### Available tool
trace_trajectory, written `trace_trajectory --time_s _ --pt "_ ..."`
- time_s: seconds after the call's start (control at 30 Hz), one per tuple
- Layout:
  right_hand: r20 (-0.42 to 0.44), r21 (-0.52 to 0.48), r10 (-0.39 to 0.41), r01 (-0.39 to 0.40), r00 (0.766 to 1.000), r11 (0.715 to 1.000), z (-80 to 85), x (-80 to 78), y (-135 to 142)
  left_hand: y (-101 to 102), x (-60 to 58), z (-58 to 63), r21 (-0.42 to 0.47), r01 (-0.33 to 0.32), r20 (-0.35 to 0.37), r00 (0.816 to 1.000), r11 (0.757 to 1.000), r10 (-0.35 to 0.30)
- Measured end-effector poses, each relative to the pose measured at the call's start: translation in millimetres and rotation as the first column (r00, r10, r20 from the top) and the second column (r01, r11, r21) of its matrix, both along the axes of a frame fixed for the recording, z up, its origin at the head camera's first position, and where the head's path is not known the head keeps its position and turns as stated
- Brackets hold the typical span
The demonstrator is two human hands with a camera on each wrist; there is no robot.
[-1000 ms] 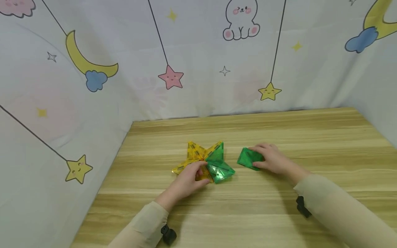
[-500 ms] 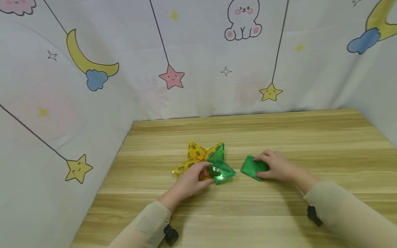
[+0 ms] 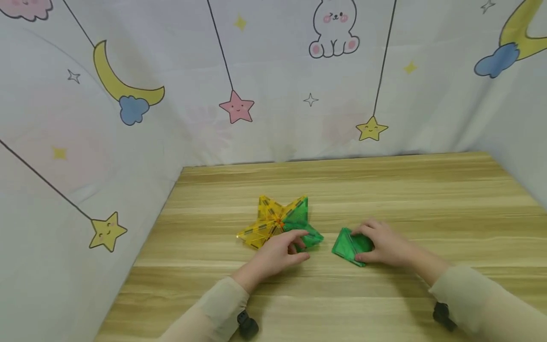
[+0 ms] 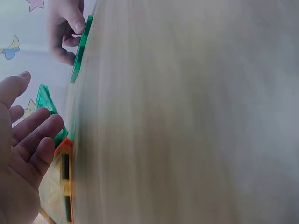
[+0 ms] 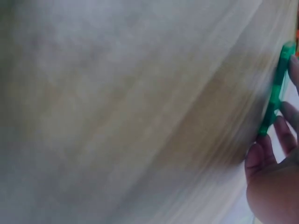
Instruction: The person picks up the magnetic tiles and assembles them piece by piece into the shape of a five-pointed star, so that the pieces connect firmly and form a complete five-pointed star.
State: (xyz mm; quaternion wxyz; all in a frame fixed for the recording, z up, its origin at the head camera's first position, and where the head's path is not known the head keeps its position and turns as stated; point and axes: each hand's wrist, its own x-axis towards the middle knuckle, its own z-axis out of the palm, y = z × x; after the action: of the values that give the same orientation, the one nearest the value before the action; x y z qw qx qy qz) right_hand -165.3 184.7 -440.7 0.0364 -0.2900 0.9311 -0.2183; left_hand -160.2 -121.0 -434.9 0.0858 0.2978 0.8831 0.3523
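A star of translucent magnetic tiles (image 3: pixel 268 212), yellow on the left and green on the right, lies on the wooden table. My left hand (image 3: pixel 277 256) is over its front part, hiding some of the lower tiles. The left wrist view shows those fingers loosely bent with nothing between them, beside the star's green point (image 4: pixel 45 99). To the right of the star, my right hand (image 3: pixel 386 244) pinches green magnetic tiles (image 3: pixel 344 246) between thumb and fingers. They look like joined triangles; the hand covers their right end. The right wrist view catches their thin edge (image 5: pixel 276 91).
The wooden table (image 3: pixel 384 185) reaches back to a white curtain (image 3: pixel 282 128) printed with stars and moons. Dark wrist cameras (image 3: pixel 247 325) sit under both sleeves.
My right hand has drawn the green tiles toward me and slightly right. The left hand has slid right and toward me, from the star's centre to its front green point. The star stays put.
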Motion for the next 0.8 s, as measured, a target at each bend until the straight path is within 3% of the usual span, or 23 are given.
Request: trace_trajectory --time_s 0.37,0.6,0.8 --pt "0.002 -0.055 -0.007 0.008 1.0 0.998 -12.2 7.5 -0.1 28.7 5.9 -1.0 -0.06 0.1 -0.031 0.994 0.993 -0.102" --pt "-0.041 -0.079 -0.016 0.012 0.999 0.997 -15.3 14.6 -0.5 43.8 7.4 -3.7 -0.129 0.237 0.035 0.972 0.963 -0.234" --pt "-0.087 -0.083 -0.023 0.016 0.996 0.996 -17.0 21.4 -0.7 53.2 10.3 -6.8 -0.195 0.277 0.057 0.961 0.941 -0.271"
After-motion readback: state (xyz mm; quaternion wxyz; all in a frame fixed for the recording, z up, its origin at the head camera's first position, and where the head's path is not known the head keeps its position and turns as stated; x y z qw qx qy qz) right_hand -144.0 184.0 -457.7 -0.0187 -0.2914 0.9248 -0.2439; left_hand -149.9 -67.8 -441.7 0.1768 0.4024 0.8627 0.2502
